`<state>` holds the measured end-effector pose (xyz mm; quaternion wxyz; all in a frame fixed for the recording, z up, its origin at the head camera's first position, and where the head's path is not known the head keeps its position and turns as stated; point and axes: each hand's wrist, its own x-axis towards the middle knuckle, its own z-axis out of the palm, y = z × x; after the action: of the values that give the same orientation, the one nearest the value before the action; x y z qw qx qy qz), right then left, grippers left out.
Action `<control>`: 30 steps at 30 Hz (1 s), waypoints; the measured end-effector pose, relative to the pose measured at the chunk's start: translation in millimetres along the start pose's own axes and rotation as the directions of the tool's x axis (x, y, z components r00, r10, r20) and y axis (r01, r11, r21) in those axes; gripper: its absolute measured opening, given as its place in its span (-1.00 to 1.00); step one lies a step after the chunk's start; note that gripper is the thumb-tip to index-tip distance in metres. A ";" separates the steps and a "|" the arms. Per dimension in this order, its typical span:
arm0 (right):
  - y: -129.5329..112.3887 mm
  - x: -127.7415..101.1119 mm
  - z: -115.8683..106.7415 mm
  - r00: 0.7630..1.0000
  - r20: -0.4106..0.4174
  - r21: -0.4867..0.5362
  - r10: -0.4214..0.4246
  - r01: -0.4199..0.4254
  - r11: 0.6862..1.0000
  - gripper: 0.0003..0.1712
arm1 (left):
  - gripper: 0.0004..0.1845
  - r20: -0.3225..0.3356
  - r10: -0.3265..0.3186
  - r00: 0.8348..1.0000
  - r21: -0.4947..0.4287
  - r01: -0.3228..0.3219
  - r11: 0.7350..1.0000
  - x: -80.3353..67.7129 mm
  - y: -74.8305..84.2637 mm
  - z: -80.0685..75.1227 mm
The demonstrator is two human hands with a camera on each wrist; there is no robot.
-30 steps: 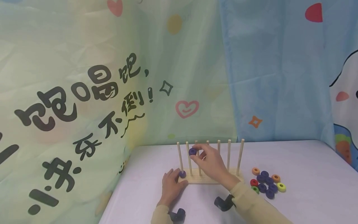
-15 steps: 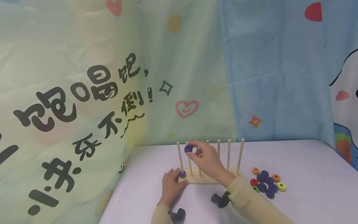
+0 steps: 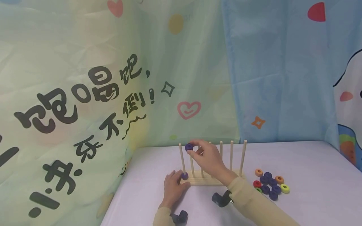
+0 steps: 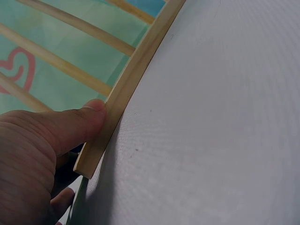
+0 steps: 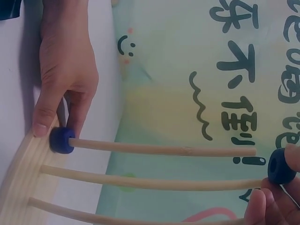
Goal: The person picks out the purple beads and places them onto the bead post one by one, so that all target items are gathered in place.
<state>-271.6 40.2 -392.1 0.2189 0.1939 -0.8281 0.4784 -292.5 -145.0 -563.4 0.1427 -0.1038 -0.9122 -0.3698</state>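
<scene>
My right hand (image 3: 209,160) pinches a dark blue-purple ring bead (image 3: 189,147) between thumb and fingertips, at the top of the second peg from the left on a wooden peg stand (image 3: 202,182). In the right wrist view the held bead (image 5: 280,166) overlaps that peg's tip, its hole facing the peg side. A similar bead (image 5: 62,140) sits at the bottom of the leftmost peg. My left hand (image 3: 173,188) grips the stand's left end, thumb (image 4: 86,119) against the front edge of the base and fingers around behind.
Right of the stand lies a loose group of beads: several dark purple ones (image 3: 265,189), orange ones (image 3: 258,172), a red one (image 3: 257,184), a yellow one (image 3: 285,188) and a partly hidden green one. A printed curtain (image 3: 181,78) hangs behind the white table (image 3: 316,175).
My right hand has carried the bead left and slightly up, from near the third peg to the second peg's top. My left hand and the stand have stayed put.
</scene>
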 end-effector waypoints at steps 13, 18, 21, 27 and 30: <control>-4.2 10.7 -2.6 0.999 0.035 -0.021 -0.006 0.007 1.000 -0.64 | -0.37 0.041 -0.064 0.997 -0.001 0.065 0.998 1.8 -0.4 -0.3; -6.2 14.1 0.0 1.000 0.029 0.000 -0.007 0.007 1.000 -0.62 | -0.37 0.041 -0.062 0.997 -0.006 0.062 0.998 1.5 -0.9 -0.6; -6.8 16.0 2.5 1.000 0.027 0.001 -0.013 0.012 1.000 -0.61 | -0.37 0.038 -0.057 0.998 -0.011 0.058 0.998 1.1 -1.1 -1.0; -7.4 19.0 6.7 1.000 0.027 -0.018 -0.001 0.002 1.000 -0.60 | -0.38 0.038 -0.058 0.998 -0.011 0.058 0.998 0.7 -1.0 -0.7; -8.5 19.7 7.7 1.000 0.027 -0.022 -0.005 0.005 1.000 -0.59 | -0.39 0.029 -0.036 0.999 -0.008 0.037 0.999 0.5 -0.4 -1.2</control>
<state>-284.7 27.3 -378.8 0.2110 0.1999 -0.8357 0.4659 -292.9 -146.1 -562.7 0.1222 -0.0932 -0.9144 -0.3744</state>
